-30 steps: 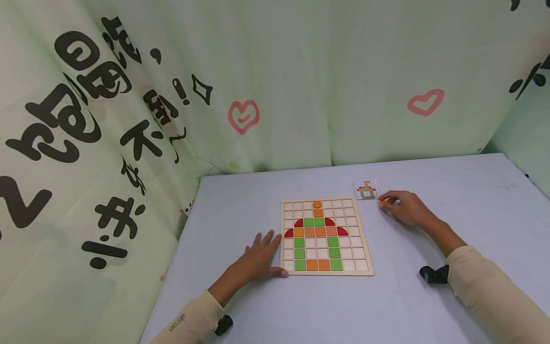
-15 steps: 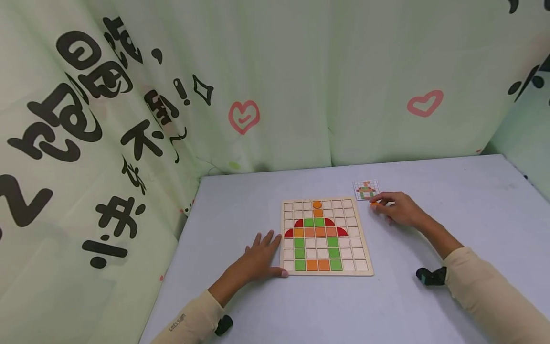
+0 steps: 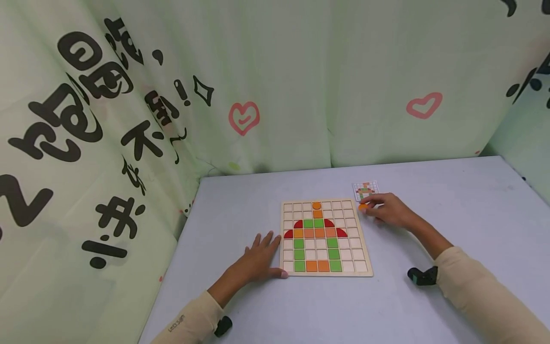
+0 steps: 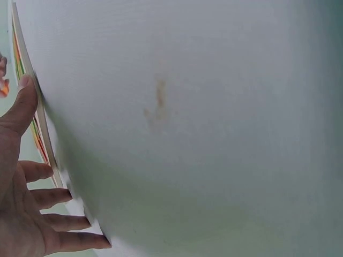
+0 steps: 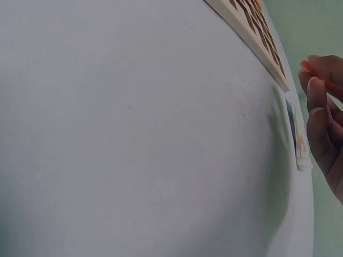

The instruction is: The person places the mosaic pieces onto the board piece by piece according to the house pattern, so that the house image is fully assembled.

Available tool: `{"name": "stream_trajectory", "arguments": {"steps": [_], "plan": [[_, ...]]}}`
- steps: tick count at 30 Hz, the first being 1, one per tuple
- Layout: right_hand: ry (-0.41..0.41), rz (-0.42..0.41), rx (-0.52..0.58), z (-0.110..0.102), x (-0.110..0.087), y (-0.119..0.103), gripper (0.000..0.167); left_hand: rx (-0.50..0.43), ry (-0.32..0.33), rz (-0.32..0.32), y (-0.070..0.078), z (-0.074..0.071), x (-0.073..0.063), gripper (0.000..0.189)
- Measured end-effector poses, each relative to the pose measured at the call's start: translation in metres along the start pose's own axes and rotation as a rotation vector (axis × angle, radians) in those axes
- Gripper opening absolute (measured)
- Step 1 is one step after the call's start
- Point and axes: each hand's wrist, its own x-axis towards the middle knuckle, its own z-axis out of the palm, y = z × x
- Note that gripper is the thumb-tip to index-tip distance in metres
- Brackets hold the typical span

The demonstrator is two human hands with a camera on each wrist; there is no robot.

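Note:
A square wooden grid board (image 3: 349, 223) lies on the table, with green, orange, salmon and red tiles set in a figure. The red ones have rounded corners, and a round orange piece (image 3: 316, 206) tops the figure. My left hand (image 3: 259, 258) rests at the board's left edge, fingers spread, thumb by the near-left corner. Beyond the right edge, my right hand (image 3: 388, 210) pinches a small flat orange piece (image 3: 363, 207) between thumb and fingers. In the right wrist view, the orange piece (image 5: 307, 66) sticks out past the fingertips, off the table.
A small pattern card (image 3: 360, 187) lies behind the board's far-right corner, partly covered by my right hand. The table (image 3: 240, 210) has a pale cloth and meets a printed curtain (image 3: 292, 86) at the back and left. Dark devices are strapped at both wrists.
My right hand has moved left with the orange piece, from right of the pattern card to close beside the board's far-right corner. The left hand has stayed in place.

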Motion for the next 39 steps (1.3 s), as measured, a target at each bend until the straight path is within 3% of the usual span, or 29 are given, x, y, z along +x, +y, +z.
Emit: {"name": "stream_trajectory", "arguments": {"steps": [9, 28, 39], "plan": [[-0.025, -0.078, 0.016, 0.013, 0.017, -0.013, 0.033, -0.010, 0.004, -0.003, -0.002, 0.000, -0.002, 0.103], [-0.064, -0.094, 0.008, 0.038, 0.048, -0.037, 0.030, 0.034, 0.016, 0.023, -0.006, 0.004, 0.004, 0.104], [-0.059, -0.123, -0.111, 0.051, 0.058, -0.043, 0.028, 0.033, 0.014, 0.037, -0.006, 0.003, 0.002, 0.102]]}}
